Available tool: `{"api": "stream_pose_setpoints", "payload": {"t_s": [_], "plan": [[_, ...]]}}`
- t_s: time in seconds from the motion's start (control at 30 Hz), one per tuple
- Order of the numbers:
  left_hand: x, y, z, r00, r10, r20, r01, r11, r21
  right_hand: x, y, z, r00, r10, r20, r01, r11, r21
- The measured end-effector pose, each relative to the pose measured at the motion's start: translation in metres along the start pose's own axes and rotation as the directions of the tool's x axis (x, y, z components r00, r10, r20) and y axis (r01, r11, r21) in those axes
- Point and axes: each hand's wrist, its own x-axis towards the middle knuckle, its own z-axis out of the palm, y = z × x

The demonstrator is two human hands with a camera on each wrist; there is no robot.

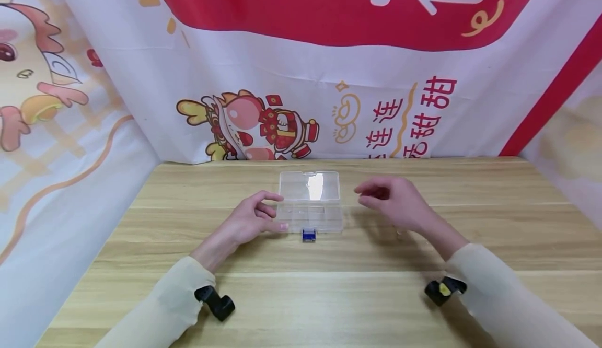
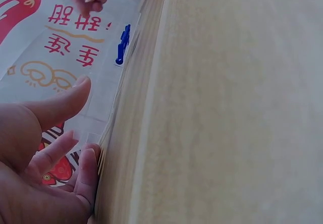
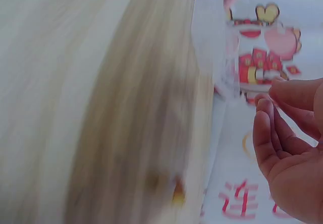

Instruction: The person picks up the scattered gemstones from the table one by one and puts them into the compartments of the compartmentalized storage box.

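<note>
A clear plastic compartment box [image 1: 324,223] lies on the table with its lid [image 1: 293,186] raised back and a blue latch [image 1: 308,234] at its front. My left hand [image 1: 246,220] is at the box's left end, thumb by the front corner and index finger near the hinge. In the left wrist view the left thumb [image 2: 65,105] is extended and other fingertips touch the box's end. To the right of the box, above the table, is my right hand [image 1: 397,201], fingers bent loosely, thumb near the index finger. Nothing shows between its fingertips.
Small amber-coloured pieces [image 3: 178,192] lie on the wooden table [image 1: 301,306] below the right hand, blurred in the right wrist view. A printed cloth [image 1: 263,60] hangs behind the table's back edge and along both sides.
</note>
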Motion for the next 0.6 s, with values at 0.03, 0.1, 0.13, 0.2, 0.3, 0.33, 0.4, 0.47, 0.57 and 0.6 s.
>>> {"api": "stream_pose_setpoints", "payload": {"t_s": [0.03, 0.1, 0.13, 0.2, 0.3, 0.33, 0.4, 0.47, 0.57, 0.6], "plan": [[0.000, 0.000, 0.000, 1.000, 0.000, 0.000, 0.000, 1.000, 0.001, -0.003, 0.006, -0.005, 1.000, 0.010, -0.003, -0.010, 1.000, -0.009], [0.000, 0.000, 0.000, 1.000, -0.003, -0.001, 0.003, 1.000, 0.002, -0.009, 0.016, -0.013, 0.999, 0.036, -0.003, -0.036, 0.999, -0.023], [0.000, 0.000, 0.000, 1.000, -0.003, -0.002, 0.003, 1.000, 0.003, -0.011, 0.020, -0.016, 0.999, 0.047, 0.000, -0.047, 0.999, -0.028], [0.000, 0.000, 0.000, 1.000, -0.005, -0.003, 0.005, 1.000, 0.001, -0.015, 0.028, -0.021, 0.998, 0.058, 0.004, -0.058, 0.997, -0.046], [0.000, -0.001, 0.000, 1.000, -0.003, -0.003, 0.003, 1.000, 0.000, -0.020, 0.037, -0.027, 0.998, 0.067, 0.016, -0.066, 0.996, -0.057], [0.001, -0.001, -0.001, 1.000, -0.003, -0.003, 0.003, 1.000, 0.000, -0.021, 0.040, -0.028, 0.998, 0.063, 0.021, -0.061, 0.996, -0.057], [0.001, -0.001, -0.001, 1.000, -0.003, -0.002, 0.003, 1.000, 0.001, -0.023, 0.046, -0.030, 0.998, 0.056, 0.034, -0.055, 0.997, -0.054], [0.001, -0.001, -0.001, 1.000, -0.003, 0.001, 0.003, 1.000, 0.001, -0.025, 0.052, -0.032, 0.997, 0.056, 0.050, -0.054, 0.998, -0.041], [0.001, -0.001, 0.000, 1.000, -0.001, 0.003, 0.001, 1.000, -0.001, -0.027, 0.061, -0.034, 0.996, 0.061, 0.071, -0.061, 0.998, -0.013], [0.001, -0.001, 0.000, 1.000, 0.000, 0.004, 0.001, 1.000, -0.002, -0.028, 0.064, -0.035, 0.995, 0.069, 0.077, -0.068, 0.998, -0.004]]}}
